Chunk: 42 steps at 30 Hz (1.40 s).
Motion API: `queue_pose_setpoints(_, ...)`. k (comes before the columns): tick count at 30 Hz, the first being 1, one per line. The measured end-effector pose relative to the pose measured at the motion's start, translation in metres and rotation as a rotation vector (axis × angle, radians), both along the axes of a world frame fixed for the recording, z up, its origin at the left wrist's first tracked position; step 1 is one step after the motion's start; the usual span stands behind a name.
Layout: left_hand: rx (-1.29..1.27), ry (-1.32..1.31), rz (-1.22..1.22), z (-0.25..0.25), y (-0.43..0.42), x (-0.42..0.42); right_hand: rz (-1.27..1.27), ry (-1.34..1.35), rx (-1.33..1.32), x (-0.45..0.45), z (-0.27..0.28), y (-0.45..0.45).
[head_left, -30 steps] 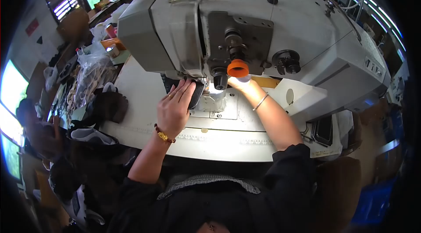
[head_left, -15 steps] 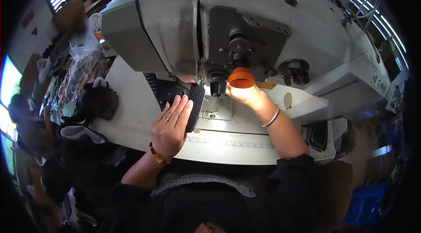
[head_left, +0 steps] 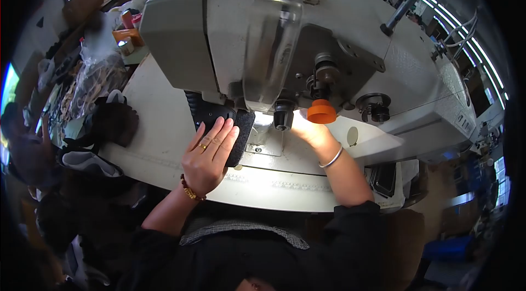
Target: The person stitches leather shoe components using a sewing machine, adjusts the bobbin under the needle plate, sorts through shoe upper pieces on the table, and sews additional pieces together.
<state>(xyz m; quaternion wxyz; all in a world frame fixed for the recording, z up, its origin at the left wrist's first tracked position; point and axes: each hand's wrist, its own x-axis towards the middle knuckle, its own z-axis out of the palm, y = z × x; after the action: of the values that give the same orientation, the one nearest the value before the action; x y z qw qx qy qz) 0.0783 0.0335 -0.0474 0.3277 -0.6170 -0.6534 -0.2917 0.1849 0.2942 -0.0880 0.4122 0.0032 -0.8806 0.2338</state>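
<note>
My left hand (head_left: 208, 154) lies flat with its fingers stretched over a black padded piece (head_left: 244, 132) on the white sewing machine table (head_left: 159, 126). The piece has a fuzzy strip along its right side and a ribbed edge at the back left. Just right of the needle area, my right hand (head_left: 307, 126) reaches behind the black knob (head_left: 283, 115); its fingers are hidden by the machine head. An orange cap (head_left: 321, 111) sits above that hand. Whether the right hand holds anything cannot be seen.
The large sewing machine (head_left: 181, 44) fills the upper middle. Dark shoe-like pieces (head_left: 112, 121) and a plastic bag (head_left: 96, 77) lie at the left. A black tray-like object (head_left: 383, 180) is at the table's right end. A person (head_left: 35, 148) is at the far left.
The black piece and my left hand have moved toward the table's front edge, away from the needle area, exposing more of the piece. My right hand stays behind the knob. The view has shifted.
</note>
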Motion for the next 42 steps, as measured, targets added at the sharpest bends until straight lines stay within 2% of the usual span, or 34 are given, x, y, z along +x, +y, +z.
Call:
queue_pose_setpoints(3, -0.036, -0.010, -0.065, -0.004, -0.002, -0.012, 0.030, -0.192, -0.159, -0.006, -0.031, 0.019)
queue_pose_setpoints(4, -0.081, -0.010, -0.107, -0.002, -0.003, -0.018, 0.047, -0.364, -0.257, 0.004, -0.031, 0.023)
queue_pose_setpoints(7, -0.124, -0.063, -0.191, -0.008, -0.005, -0.025, -0.029, -0.377, 0.066, 0.012, -0.020, 0.022)
queue_pose_setpoints(9, -0.127, -0.042, -0.206, -0.010, -0.005, -0.030, -0.185, -0.041, 0.238, 0.014, -0.003, -0.005)
queue_pose_setpoints(12, -0.139, -0.062, -0.259, -0.005, -0.005, -0.038, -0.207, -0.019, 0.265, 0.017, 0.004, -0.014)
queue_pose_setpoints(15, -0.145, -0.122, -0.305, -0.002, -0.002, -0.045, -0.267, 0.005, 0.445, 0.014, 0.000, -0.012)
queue_pose_setpoints(21, -0.121, -0.200, -0.366, -0.006, 0.007, -0.057, -0.406, -0.227, 0.532, 0.023, -0.003, -0.029)
queue_pose_setpoints(24, -0.089, -0.183, -0.337, -0.009, 0.007, -0.052, -0.371, -0.066, 0.494, 0.024, 0.021, -0.056)
queue_pose_setpoints(27, -0.078, -0.169, -0.286, -0.010, 0.006, -0.045, -0.355, 0.130, 0.367, 0.029, 0.021, -0.080)
queue_pose_setpoints(28, -0.075, -0.166, -0.266, -0.010, 0.005, -0.042, -0.347, 0.098, 0.280, 0.032, 0.022, -0.093)
queue_pose_setpoints(31, -0.078, -0.144, -0.213, -0.010, 0.006, -0.035, -0.232, 0.228, 0.155, 0.026, 0.029, -0.115)
queue_pose_setpoints(34, -0.083, -0.123, -0.159, -0.010, 0.006, -0.028, -0.192, 0.194, 0.125, 0.023, 0.011, -0.115)
queue_pose_setpoints(40, -0.066, -0.112, -0.052, -0.003, 0.007, -0.005, -0.104, 0.397, 0.146, 0.009, -0.003, -0.112)
queue_pose_setpoints(42, -0.058, -0.108, -0.046, 0.000, 0.008, -0.001, -0.113, 0.376, 0.243, 0.014, 0.000, -0.114)
